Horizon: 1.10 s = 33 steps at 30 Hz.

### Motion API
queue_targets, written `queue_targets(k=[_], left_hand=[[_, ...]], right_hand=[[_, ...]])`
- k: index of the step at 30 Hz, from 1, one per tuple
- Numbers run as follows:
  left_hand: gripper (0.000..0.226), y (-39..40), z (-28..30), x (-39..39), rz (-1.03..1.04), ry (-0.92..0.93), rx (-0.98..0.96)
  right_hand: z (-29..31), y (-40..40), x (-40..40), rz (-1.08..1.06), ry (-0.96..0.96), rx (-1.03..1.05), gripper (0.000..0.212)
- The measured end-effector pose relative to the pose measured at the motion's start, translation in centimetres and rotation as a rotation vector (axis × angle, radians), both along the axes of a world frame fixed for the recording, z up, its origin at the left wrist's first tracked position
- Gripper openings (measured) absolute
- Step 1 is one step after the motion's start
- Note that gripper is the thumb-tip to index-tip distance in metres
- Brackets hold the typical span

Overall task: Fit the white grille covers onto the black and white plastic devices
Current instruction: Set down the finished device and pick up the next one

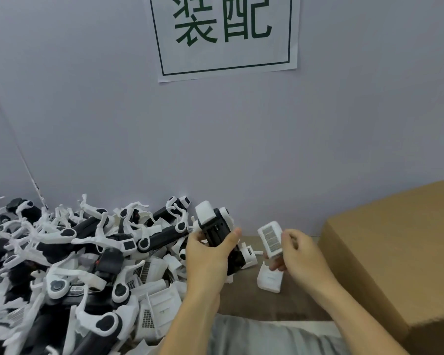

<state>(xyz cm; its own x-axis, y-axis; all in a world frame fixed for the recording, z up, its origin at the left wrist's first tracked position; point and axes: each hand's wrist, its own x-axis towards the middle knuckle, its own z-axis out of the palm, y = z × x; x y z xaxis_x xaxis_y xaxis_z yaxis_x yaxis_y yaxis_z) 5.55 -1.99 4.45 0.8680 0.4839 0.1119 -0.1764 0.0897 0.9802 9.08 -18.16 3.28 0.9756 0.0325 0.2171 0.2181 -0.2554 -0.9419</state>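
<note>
My left hand (208, 254) grips a black and white plastic device (217, 228) and holds it upright above the table, its white end on top. My right hand (299, 252) pinches a white grille cover (271, 239), its slotted face turned toward me, a short gap to the right of the device. The two parts do not touch. A second white cover (269, 279) lies on the table below my right hand.
A big heap of black and white devices and loose white covers (75, 265) fills the left side of the brown table (254, 301). A closed cardboard box (400, 252) stands at the right. A grey wall with a paper sign (223, 34) rises behind.
</note>
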Motion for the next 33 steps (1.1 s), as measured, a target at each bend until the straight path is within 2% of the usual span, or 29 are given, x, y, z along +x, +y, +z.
queue_targets(k=[2,4,6,11,14,16,18,21,23,28,31,33], left_hand=[[0.038,-0.5,-0.3,0.0,-0.008,-0.001,0.035],[0.043,-1.2,0.0,0.1,-0.052,0.024,-0.041],[0.054,-1.7,0.2,0.2,-0.117,0.022,-0.116],[0.025,-2.2,-0.8,0.3,-0.110,-0.044,0.028],[0.024,-2.5,-1.0,0.3,-0.105,-0.051,0.087],[0.025,-2.2,-1.0,0.4,-0.076,-0.077,0.039],[0.026,-1.8,-0.8,0.4,-0.072,-0.100,-0.027],[0.026,-1.7,-0.7,0.4,-0.108,-0.115,-0.041],[0.019,-1.9,-0.6,0.3,-0.137,-0.129,-0.042],[0.021,-1.8,-0.7,0.4,-0.151,-0.127,-0.091],[0.024,-1.9,-0.8,0.4,-0.138,-0.115,-0.083],[0.028,-1.9,-0.9,0.5,-0.132,-0.101,-0.074]], right_hand=[[0.9,0.8,-0.5,0.120,0.020,0.282,0.030],[1.6,2.1,-1.3,0.237,0.008,0.314,0.029],[1.5,3.6,-2.1,0.239,-0.040,0.144,0.026],[1.0,4.6,-3.2,0.079,-0.272,-0.367,0.017],[1.1,4.1,-3.1,0.001,-0.302,-0.488,0.020],[1.2,3.5,-2.8,-0.018,-0.292,-0.518,0.020],[1.1,3.0,-2.4,0.010,-0.242,-0.450,0.022],[0.8,3.0,-2.1,0.147,-0.120,-0.129,0.028],[0.6,3.4,-2.0,0.190,-0.125,-0.047,0.027],[0.0,3.5,-1.7,0.120,-0.281,-0.135,0.033],[-0.1,3.6,-1.7,0.089,-0.345,-0.179,0.026],[-0.1,3.6,-1.8,0.100,-0.305,-0.170,0.019]])
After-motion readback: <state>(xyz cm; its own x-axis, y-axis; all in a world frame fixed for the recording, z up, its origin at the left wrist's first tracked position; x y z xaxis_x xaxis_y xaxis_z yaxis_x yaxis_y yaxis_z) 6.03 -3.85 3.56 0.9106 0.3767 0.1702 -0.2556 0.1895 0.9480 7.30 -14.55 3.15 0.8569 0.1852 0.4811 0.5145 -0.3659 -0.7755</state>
